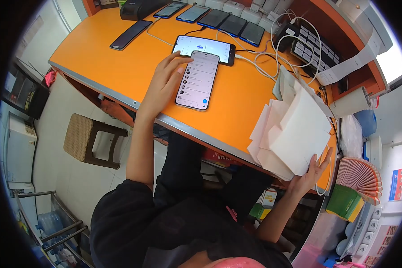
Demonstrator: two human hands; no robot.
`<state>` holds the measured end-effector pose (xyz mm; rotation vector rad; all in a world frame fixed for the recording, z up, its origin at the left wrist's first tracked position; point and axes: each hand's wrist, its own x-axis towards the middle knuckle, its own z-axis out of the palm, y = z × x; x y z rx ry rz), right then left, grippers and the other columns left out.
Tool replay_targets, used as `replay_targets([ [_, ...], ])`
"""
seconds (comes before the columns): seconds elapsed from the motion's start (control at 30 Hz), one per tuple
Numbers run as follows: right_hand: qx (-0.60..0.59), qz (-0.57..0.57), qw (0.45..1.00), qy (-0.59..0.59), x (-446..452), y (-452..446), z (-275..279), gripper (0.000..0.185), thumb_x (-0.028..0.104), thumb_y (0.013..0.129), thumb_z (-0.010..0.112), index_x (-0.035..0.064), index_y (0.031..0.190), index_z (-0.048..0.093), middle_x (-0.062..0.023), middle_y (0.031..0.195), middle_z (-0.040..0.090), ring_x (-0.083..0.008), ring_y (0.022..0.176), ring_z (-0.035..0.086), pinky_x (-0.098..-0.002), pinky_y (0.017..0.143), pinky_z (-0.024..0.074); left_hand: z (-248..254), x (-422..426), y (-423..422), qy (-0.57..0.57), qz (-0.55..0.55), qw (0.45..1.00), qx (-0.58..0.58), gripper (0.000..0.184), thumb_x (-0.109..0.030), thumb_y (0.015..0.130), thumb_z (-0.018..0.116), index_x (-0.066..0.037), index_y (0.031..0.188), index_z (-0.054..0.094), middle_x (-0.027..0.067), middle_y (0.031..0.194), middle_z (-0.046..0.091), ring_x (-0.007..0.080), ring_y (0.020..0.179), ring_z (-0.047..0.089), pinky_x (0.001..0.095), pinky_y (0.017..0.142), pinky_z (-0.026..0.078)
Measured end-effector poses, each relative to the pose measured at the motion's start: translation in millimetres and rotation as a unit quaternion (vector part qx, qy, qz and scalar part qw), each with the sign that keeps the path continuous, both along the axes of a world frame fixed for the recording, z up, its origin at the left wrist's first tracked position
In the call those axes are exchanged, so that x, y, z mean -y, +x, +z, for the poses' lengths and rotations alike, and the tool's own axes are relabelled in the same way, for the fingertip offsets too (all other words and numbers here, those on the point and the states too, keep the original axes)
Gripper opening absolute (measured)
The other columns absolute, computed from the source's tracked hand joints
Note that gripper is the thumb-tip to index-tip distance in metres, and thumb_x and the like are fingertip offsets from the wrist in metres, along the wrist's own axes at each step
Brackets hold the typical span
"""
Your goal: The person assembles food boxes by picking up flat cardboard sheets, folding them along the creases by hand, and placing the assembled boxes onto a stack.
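On the orange desk, a light-coloured phone lies face up, its screen showing a list. My left hand is at this phone's left side, fingers apart, with fingertips over its upper left edge. Behind it, partly covered by it, lies a larger phone with a lit screen and a cable. My right hand rests with spread fingers at the lower edge of a stack of folded white and pinkish papers, near the desk's right front edge.
The orange desk holds a dark phone, several more phones along the back, and tangled white cables. A keypad device stands at the back right. A woven stool stands on the floor at left.
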<state>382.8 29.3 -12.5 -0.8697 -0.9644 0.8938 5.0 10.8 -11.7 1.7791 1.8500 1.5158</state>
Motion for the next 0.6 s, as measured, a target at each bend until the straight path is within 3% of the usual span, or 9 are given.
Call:
replay_targets([
  [0.1,-0.032,0.036,0.998,-0.030,-1,9,4,0.048,0.005,0.089,0.049,0.0013,0.134,0.034,-0.0161,0.131,0.043,-0.0221,0.114,0.048,-0.0361,0.096,0.0389,21,16,20,0.146,0.115,0.971,-0.150,0.023,-0.015,0.088,0.048,-0.004,0.104,0.060,0.0154,0.118,0.054,0.0294,0.119,0.044,0.0371,0.100,0.032],
  [0.17,-0.047,0.095,0.992,-0.066,-3,20,7,0.046,0.006,0.089,0.050,-0.0011,0.133,0.035,-0.0157,0.126,0.048,-0.0214,0.110,0.051,-0.0347,0.095,0.0402,23,45,68,0.257,-0.024,0.965,0.052,0.018,-0.008,0.082,0.054,-0.003,0.098,0.061,0.0136,0.106,0.061,0.0300,0.102,0.057,0.0350,0.087,0.044],
  [0.2,-0.052,0.112,0.990,-0.073,-1,17,13,0.046,0.006,0.089,0.050,-0.0021,0.132,0.036,-0.0152,0.123,0.050,-0.0210,0.109,0.051,-0.0338,0.094,0.0408,20,54,97,0.325,-0.164,0.926,0.096,0.020,-0.007,0.078,0.058,-0.002,0.097,0.062,0.0129,0.098,0.064,0.0292,0.086,0.063,0.0331,0.073,0.050],
  [0.27,-0.055,0.145,0.984,-0.091,7,10,30,0.044,0.006,0.088,0.051,-0.0042,0.129,0.038,-0.0143,0.119,0.053,-0.0202,0.106,0.053,-0.0322,0.092,0.0421,19,63,142,0.260,-0.389,0.880,0.082,0.027,-0.010,0.076,0.062,-0.004,0.103,0.060,0.0115,0.104,0.061,0.0262,0.087,0.062,0.0338,0.073,0.051],
  [0.33,-0.039,0.149,0.983,-0.099,11,-2,32,0.043,0.006,0.088,0.051,-0.0047,0.128,0.040,-0.0139,0.118,0.053,-0.0198,0.105,0.054,-0.0315,0.090,0.0433,21,56,191,0.275,-0.396,0.875,0.045,0.037,-0.013,0.074,0.066,-0.004,0.109,0.056,0.0098,0.111,0.057,0.0250,0.097,0.059,0.0348,0.077,0.049],
  [0.43,-0.032,0.148,0.982,-0.112,13,0,17,0.043,0.005,0.087,0.052,-0.0046,0.127,0.040,-0.0134,0.117,0.053,-0.0190,0.103,0.055,-0.0306,0.087,0.0448,15,34,215,0.216,-0.315,0.924,-0.008,0.039,-0.013,0.073,0.068,-0.009,0.111,0.058,0.0087,0.117,0.054,0.0258,0.104,0.054,0.0373,0.080,0.047],
  [0.53,-0.020,0.129,0.985,-0.108,23,-8,12,0.038,0.007,0.088,0.053,-0.0038,0.123,0.044,-0.0117,0.111,0.056,-0.0161,0.098,0.056,-0.0276,0.082,0.0464,15,30,215,0.078,-0.277,0.957,0.028,0.045,-0.013,0.071,0.068,-0.010,0.113,0.054,0.0064,0.114,0.053,0.0258,0.103,0.051,0.0368,0.080,0.045],
  [0.6,-0.018,0.154,0.981,-0.113,26,-15,9,0.034,0.007,0.088,0.054,-0.0034,0.120,0.047,-0.0108,0.108,0.058,-0.0147,0.094,0.057,-0.0258,0.079,0.0474,20,36,217,0.040,-0.241,0.969,0.020,0.038,-0.016,0.072,0.067,-0.009,0.106,0.053,0.0058,0.103,0.054,0.0247,0.096,0.053,0.0357,0.075,0.046],
])
